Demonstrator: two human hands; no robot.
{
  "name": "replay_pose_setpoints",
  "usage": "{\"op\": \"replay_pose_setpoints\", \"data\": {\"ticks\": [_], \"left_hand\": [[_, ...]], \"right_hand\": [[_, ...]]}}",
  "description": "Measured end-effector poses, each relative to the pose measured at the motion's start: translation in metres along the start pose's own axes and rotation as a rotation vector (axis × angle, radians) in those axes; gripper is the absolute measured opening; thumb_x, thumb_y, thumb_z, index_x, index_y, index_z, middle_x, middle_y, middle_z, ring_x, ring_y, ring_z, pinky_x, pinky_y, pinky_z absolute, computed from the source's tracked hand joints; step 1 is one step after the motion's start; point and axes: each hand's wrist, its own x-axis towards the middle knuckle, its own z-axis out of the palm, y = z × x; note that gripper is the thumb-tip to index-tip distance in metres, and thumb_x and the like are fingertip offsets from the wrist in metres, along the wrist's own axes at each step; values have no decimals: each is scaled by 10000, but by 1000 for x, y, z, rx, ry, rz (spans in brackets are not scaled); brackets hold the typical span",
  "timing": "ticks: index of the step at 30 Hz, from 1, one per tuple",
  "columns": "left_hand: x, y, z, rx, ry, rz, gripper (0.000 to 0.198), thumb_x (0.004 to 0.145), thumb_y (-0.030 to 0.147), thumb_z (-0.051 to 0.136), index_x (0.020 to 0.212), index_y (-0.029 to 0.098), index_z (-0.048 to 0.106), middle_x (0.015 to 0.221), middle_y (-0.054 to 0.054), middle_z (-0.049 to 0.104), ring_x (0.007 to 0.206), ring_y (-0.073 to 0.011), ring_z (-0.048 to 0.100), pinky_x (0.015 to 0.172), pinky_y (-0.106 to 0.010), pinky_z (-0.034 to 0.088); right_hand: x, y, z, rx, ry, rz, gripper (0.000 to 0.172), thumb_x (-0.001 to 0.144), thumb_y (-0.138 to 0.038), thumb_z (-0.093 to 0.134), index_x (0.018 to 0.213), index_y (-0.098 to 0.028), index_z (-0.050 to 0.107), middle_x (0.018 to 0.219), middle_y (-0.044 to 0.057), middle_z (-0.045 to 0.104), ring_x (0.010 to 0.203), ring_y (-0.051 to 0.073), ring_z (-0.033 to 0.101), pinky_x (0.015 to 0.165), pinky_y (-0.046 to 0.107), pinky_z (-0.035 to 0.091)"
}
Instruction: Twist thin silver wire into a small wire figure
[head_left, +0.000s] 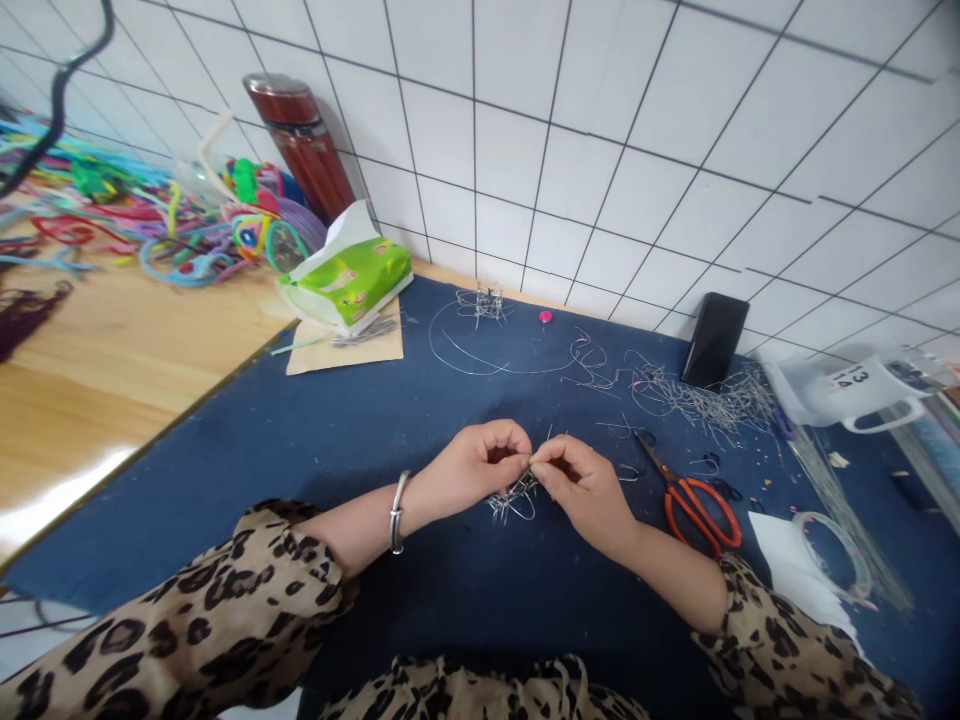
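A small tangle of bent silvery wire [514,500] is at the middle of the dark blue mat, just under my fingertips. My left hand [480,465], with a silver bangle at its wrist, is closed in a pinch at the upper edge of that wire piece. Facing it, my right hand [585,490] pinches too, its thumb and forefinger almost touching the left ones. Thin wire ends stick up between the fingertips. Exactly which strand each hand grips is partly hidden.
Orange-handled scissors [701,510] lie right of my right hand. Farther back are a wire figure [487,302], a pink bead [545,317], loose wire clippings [720,400], a black phone [715,340] and a white mug [840,390]. A tissue pack [352,280] and red thermos [304,150] stand left.
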Motion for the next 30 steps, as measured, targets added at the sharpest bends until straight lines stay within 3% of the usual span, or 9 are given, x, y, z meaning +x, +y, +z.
{"op": "replay_pose_setpoints", "data": {"ticks": [5,12,22,30], "left_hand": [[-2,3,1,-109,10,-73,96,805,214,563,781,130,522,548,43,526,478,-55,491,462,-160,389],[-2,4,2,-258,-16,-124,97,769,193,613,766,100,586,643,-13,624,578,-78,579,579,-196,473],[-4,2,10,-93,84,-106,116,781,225,588,771,112,562,587,11,580,524,-73,539,531,-196,462],[-4,1,9,-121,94,-41,120,808,230,554,779,115,573,629,16,562,557,-64,515,558,-197,445]], "right_hand": [[-3,-2,2,-106,31,-105,52,835,-193,532,807,-185,575,720,0,553,654,111,506,634,247,411],[-2,0,-1,-141,61,-196,65,831,-165,546,779,-184,581,708,-2,571,654,108,527,651,256,418],[0,3,-1,-116,66,-179,55,838,-181,552,790,-183,580,732,1,583,678,109,544,649,249,430],[-1,6,-2,-116,44,-121,58,844,-198,536,870,-202,588,773,12,593,699,124,548,664,265,441]]}}
